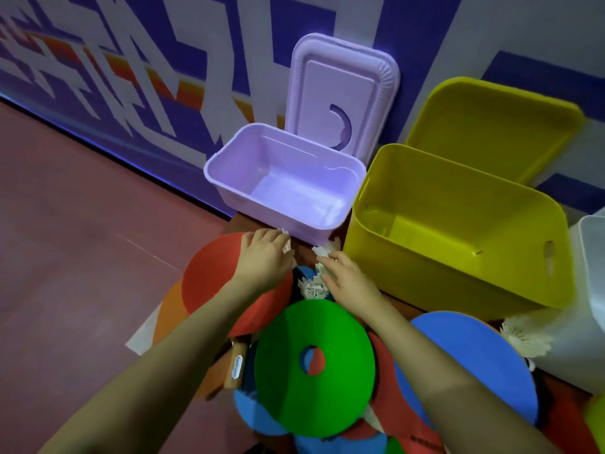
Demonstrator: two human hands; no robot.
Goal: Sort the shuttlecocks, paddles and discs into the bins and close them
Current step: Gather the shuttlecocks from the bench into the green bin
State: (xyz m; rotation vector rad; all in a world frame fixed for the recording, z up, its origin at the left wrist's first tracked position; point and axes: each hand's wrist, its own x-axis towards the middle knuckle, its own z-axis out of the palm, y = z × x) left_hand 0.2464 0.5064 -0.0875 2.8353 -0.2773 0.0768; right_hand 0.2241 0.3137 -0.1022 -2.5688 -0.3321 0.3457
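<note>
both hands down among white feathered shuttlecocks, just before the open bins.
left hand curled over a shuttlecock, mostly hidden beneath; right hand fingers fairly straight, touching another shuttlecock, grasp unclear. nearer than both, flat green disc with round hole; beyond, smooth lilac bin and yellow bin, lids up.

Two open bins and stand side by side before the wall, discs piled in front.

No text or label is legible anywhere
</note>
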